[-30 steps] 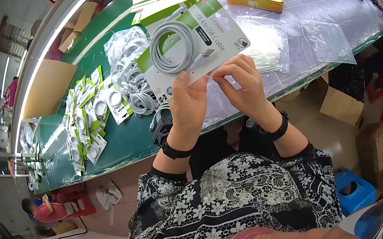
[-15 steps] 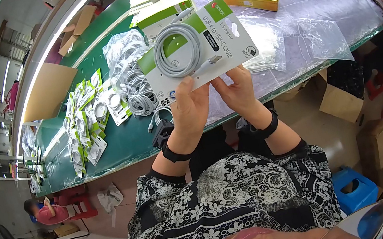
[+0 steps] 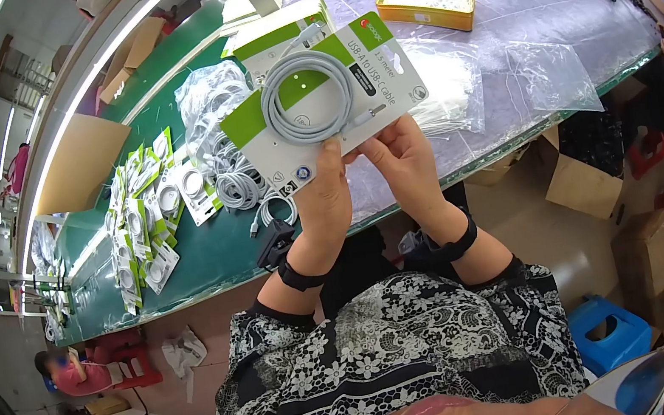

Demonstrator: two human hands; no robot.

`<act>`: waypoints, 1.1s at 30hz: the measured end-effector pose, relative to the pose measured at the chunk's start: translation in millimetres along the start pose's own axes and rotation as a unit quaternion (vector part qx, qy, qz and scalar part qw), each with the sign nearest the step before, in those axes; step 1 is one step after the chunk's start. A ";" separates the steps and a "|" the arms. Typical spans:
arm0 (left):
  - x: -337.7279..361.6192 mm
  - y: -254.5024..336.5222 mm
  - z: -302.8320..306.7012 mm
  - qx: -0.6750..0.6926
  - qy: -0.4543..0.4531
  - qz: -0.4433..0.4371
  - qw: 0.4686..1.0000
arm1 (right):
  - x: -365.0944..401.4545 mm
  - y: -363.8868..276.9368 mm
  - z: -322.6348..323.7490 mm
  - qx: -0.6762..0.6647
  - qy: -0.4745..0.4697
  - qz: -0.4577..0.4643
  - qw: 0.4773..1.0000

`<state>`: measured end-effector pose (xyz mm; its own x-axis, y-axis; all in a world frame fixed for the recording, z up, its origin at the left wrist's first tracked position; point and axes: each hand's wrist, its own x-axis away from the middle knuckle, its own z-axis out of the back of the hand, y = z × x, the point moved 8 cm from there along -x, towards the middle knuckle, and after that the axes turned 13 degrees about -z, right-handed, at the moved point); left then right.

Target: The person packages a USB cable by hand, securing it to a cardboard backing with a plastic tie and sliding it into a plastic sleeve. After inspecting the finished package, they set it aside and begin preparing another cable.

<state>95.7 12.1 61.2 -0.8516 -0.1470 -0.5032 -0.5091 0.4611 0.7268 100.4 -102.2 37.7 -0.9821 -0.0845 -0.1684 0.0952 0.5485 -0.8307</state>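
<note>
A white and green packaging card (image 3: 263, 145), printed "USB-A to USB-C cable, 1.5 meter", is held up tilted above the table edge. On its front lies a coiled grey USB cable (image 3: 268, 107), one plug pointing toward the card's right part. My left hand (image 3: 323, 196) grips the card's lower edge, thumb in front below the coil, other fingers hidden behind. With fingers pinched together, my right hand (image 3: 404, 164) holds the lower edge farther right. Behind the card sits a stack of similar cards (image 3: 283, 21). A bag of coiled cables (image 3: 212, 96) lies to its left.
Packed cable cards (image 3: 137, 224) are heaped on the green table area at left. Loose coils (image 3: 239, 189) lie closer. A yellow tray (image 3: 432, 16) of small white pieces, a bag of white strips (image 3: 452, 91) and a clear plastic bag (image 3: 558, 79) are rightward. A blue stool (image 3: 608, 334) stands below.
The card with the cable has moved slightly left and down and turned a little. My right hand has shifted left along its lower edge. Both hands still hold it.
</note>
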 end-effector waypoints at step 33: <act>-10.7 -8.5 25.4 -0.234 -0.099 -0.170 0.952 | 36.4 -60.4 -33.0 0.420 0.094 0.394 0.812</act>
<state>112.4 32.0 48.6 -0.6107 -0.0297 -0.7913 -0.7907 -0.0321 0.6114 53.6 -111.0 99.3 -0.5628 0.1887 -0.8048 0.7057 -0.3973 -0.5866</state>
